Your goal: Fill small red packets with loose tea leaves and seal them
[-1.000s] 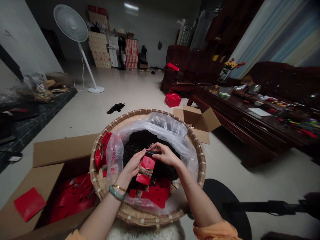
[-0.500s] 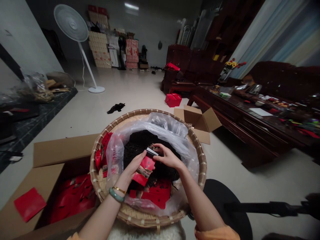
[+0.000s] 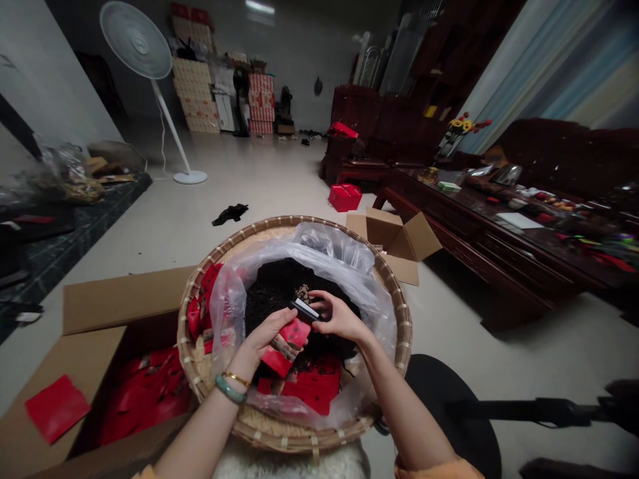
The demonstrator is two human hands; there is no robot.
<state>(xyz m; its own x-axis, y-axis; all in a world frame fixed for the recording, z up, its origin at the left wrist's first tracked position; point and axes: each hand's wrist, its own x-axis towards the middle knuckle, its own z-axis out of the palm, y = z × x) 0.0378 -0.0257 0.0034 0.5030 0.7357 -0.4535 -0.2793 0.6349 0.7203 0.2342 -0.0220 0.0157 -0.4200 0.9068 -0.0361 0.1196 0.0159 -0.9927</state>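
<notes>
My left hand (image 3: 265,339) grips a red printed packet (image 3: 284,347) low over a heap of dark loose tea leaves (image 3: 277,296). Close against the packet's top edge, my right hand (image 3: 339,317) pinches a small black strip with a white face (image 3: 305,309). The leaves lie inside a clear plastic bag (image 3: 324,247), which lines a round woven bamboo basket (image 3: 397,313). Several more red packets (image 3: 312,392) rest on the bag's near side, under my hands. Others (image 3: 202,313) stand along the basket's left side.
An open cardboard box (image 3: 114,303) at the left holds red packets, with a red sheet (image 3: 57,408) on its flap. A small carton (image 3: 394,236) stands behind the basket. A dark wooden table (image 3: 479,226) with clutter runs along the right, and a black round stool (image 3: 449,406) is at lower right.
The black strip now shows its white face and sits a little lower. The red packet has tilted further, and my hands have shifted slightly down.
</notes>
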